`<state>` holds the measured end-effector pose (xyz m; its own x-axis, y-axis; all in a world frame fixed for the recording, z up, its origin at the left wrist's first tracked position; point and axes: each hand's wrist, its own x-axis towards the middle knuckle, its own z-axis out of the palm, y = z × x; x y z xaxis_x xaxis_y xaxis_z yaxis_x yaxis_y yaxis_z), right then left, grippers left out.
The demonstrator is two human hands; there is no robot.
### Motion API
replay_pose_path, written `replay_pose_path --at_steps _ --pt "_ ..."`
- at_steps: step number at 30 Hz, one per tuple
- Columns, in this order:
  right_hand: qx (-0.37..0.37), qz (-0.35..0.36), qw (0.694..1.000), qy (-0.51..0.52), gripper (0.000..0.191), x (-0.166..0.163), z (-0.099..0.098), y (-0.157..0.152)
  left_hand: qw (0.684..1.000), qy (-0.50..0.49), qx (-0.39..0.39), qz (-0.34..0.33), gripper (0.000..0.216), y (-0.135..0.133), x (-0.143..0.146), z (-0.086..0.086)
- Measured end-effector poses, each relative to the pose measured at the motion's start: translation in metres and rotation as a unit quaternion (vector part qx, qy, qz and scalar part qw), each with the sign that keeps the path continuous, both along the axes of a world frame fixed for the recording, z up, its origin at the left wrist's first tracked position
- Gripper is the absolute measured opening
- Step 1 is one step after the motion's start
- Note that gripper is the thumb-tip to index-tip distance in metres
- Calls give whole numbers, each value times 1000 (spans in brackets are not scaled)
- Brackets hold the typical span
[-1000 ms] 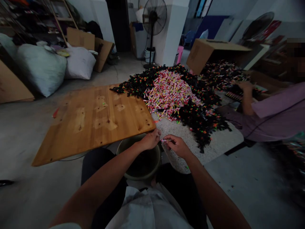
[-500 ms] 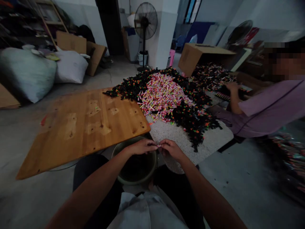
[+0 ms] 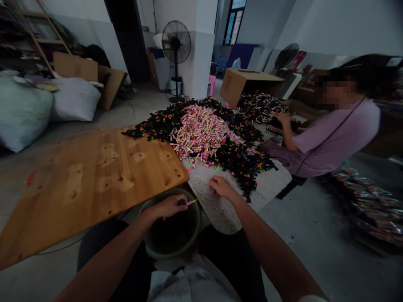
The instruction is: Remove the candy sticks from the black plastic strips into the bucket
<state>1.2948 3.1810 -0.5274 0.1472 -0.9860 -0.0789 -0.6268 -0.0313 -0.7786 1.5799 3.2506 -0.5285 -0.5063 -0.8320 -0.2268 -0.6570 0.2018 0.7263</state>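
Observation:
My left hand (image 3: 170, 206) is closed on a small pink stick (image 3: 191, 202), held over the dark round bucket (image 3: 172, 248) between my knees. My right hand (image 3: 220, 186) hovers over the speckled slab (image 3: 217, 207), fingers curled, close to the near edge of the black pile with bright tips (image 3: 242, 161). What it holds, if anything, is hidden. A heap of pink and yellow sticks (image 3: 201, 134) lies in the middle of the black pile.
A wooden board (image 3: 85, 176) lies tilted at my left. Another person in a purple shirt (image 3: 333, 138) sits at the right, one hand on sticks near a tipped cardboard box (image 3: 245, 84). Sacks (image 3: 72, 98), a standing fan (image 3: 176, 46) and a pillar stand behind.
My hands were together at the bucket's rim. Now they have parted: the left has dropped over the bucket with the stick, the right has moved out over the slab. The view has shifted right.

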Motion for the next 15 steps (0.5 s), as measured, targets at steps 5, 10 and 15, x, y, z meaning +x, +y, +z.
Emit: replay_pose_path --at_steps 5,10,15 --pt "-60 -148 983 90 40 -22 19 -61 988 -138 -62 35 30 -4 24 -15" --pt "-57 -159 973 155 47 -23 17 -75 993 -57 -86 58 34 -7 11 -11" --pt "-91 -101 975 174 45 -15 -2 -54 986 11 -160 50 26 -15 -16 -4"
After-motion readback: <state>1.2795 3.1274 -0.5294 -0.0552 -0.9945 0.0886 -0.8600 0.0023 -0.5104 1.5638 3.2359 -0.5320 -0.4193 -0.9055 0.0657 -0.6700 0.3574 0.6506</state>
